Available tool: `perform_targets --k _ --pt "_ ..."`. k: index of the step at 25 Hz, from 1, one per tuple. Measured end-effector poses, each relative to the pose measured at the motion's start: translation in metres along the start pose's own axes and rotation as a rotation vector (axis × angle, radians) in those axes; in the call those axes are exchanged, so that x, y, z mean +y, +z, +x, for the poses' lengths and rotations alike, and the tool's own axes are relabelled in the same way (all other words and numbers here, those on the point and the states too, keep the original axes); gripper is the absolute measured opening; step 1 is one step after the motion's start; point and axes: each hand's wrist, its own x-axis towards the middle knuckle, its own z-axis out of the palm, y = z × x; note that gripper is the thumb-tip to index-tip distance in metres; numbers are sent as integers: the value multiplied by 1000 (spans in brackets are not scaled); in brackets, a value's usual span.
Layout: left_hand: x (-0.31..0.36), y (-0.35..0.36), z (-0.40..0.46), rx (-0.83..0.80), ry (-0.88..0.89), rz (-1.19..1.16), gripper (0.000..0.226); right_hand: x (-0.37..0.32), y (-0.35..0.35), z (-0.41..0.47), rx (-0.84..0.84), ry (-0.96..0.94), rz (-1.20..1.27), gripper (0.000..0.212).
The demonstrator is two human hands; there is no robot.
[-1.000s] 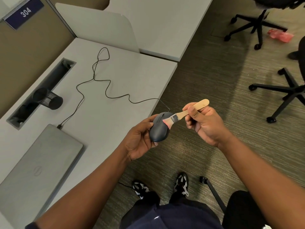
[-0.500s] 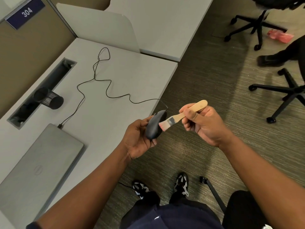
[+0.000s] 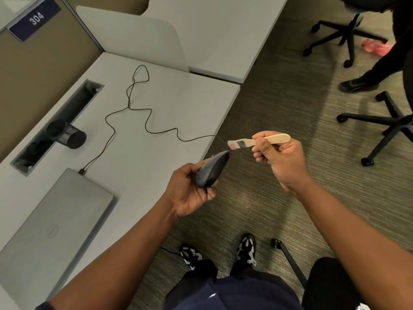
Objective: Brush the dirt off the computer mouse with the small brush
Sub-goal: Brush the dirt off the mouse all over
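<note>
Both bare forearms reach forward from the bottom of the view. The left hand (image 3: 187, 191) is turned palm inward, fingers curled round the computer mouse (image 3: 212, 170). The right hand (image 3: 281, 159), raised slightly higher, pinches the small brush (image 3: 259, 140) handle between thumb and curled fingers.

The left hand (image 3: 190, 191) grips a dark computer mouse (image 3: 212, 170) off the desk (image 3: 169, 104) edge; the right hand (image 3: 281, 162) pinches a small wooden brush (image 3: 259, 141), bristles just above the mouse's front; a closed laptop (image 3: 51, 222) lies on the desk
</note>
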Motion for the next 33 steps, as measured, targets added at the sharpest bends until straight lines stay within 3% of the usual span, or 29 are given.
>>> perform_targets --k 6,12,16,20,22,26,31,33 --pt "-3 1 3 53 29 -69 54 2 15 -19 -173 -102 -133 14" --pt "-5 -2 5 87 45 -73 58 -8 11 -22 -459 97 89 18" --pt "-4 0 6 78 43 -73 49 -2 12 -15 -283 102 56 18" --pt "-1 2 4 66 51 -44 49 4 4 -7 -27 -40 -40 9" --pt "-1 3 4 58 53 -48 49 7 4 -8 -3 -107 -99 11" --pt "-1 8 5 56 65 -27 46 3 9 -14 -158 -62 -89 18" --pt "-2 7 3 64 50 -84 54 -9 5 -17 -491 104 71 18" --pt "-1 8 3 47 47 -61 55 -9 8 -18 -494 132 119 17"
